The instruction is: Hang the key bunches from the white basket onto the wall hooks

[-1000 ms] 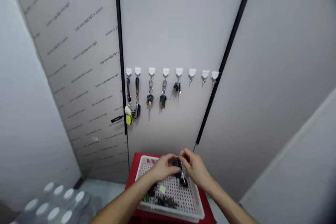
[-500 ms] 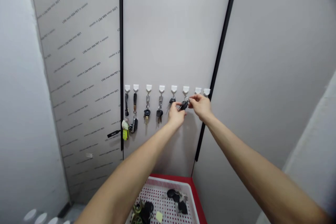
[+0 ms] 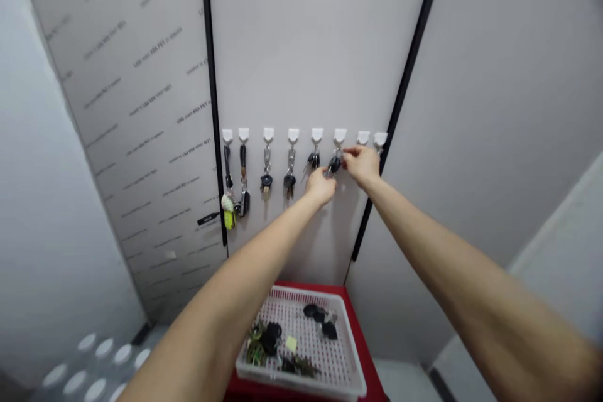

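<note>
A bunch of black-headed keys (image 3: 334, 165) hangs below the sixth white hook (image 3: 340, 136) in the row on the wall. My right hand (image 3: 362, 164) pinches it from the right, near its ring, with thumb and forefinger together. From below left, my left hand (image 3: 321, 187) has its fingers closed at the lower part of the same bunch; the fingertips are partly hidden. Just left of it, another key bunch (image 3: 314, 159) hangs on the neighbouring hook (image 3: 317, 135).
More key sets (image 3: 266, 182) hang to the left, including one with a yellow-green fob (image 3: 229, 220). Two hooks (image 3: 362, 137) are at the right, by a black strip (image 3: 405, 88). Below, a white perforated basket (image 3: 355, 364) with several keys stands on a red surface (image 3: 365, 352).
The view has tilted downward, so the hooks sit higher and more of the basket shows. The keys hang lower from the hook's ring, and my left hand has shifted slightly below them.
</note>
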The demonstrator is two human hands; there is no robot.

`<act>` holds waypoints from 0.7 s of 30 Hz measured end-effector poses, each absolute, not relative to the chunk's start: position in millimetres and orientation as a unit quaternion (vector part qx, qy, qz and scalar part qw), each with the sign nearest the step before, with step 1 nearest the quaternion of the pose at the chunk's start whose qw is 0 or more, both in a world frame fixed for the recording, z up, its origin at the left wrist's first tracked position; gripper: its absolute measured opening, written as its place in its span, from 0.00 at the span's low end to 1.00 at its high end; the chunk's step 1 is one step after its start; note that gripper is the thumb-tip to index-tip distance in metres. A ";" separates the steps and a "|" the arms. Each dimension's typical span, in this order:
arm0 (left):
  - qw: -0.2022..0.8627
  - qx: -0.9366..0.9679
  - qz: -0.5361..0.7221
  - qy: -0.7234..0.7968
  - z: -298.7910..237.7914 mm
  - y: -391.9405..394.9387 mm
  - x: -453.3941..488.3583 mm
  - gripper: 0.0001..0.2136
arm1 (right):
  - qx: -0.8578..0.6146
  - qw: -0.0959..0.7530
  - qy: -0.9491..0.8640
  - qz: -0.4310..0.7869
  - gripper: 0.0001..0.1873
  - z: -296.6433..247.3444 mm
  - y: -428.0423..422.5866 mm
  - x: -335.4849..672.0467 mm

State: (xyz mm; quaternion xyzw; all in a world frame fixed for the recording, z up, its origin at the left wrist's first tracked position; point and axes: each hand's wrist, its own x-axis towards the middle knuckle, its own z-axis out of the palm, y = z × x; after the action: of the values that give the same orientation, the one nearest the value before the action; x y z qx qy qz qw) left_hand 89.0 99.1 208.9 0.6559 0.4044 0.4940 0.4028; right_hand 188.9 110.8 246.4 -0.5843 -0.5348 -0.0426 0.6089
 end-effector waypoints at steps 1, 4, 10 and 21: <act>0.407 0.660 0.485 0.405 203.4 95.3 84.9 0.19 | -0.581 0.613 -0.533 -0.058 0.10 242.1 107.0 189.9; 0.427 0.673 0.457 0.395 174.7 83.1 67.5 0.19 | -0.576 0.606 -0.542 -0.084 0.12 214.5 87.1 189.4; 0.423 0.707 0.369 0.430 66.0 53.4 14.0 0.15 | -0.626 0.372 -0.684 0.043 0.10 97.2 13.5 167.5; 0.370 0.765 0.229 0.475 -15.2 11.5 -17.8 0.13 | -0.642 0.019 -0.764 -0.062 0.08 5.4 -18.7 149.2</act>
State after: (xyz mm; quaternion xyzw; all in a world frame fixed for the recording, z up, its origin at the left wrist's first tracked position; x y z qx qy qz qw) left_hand -17.8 11.5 -15.2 0.7649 0.4752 0.2292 0.3697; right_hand 149.2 -18.7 5.4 -0.6422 -0.7638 -0.0618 0.0186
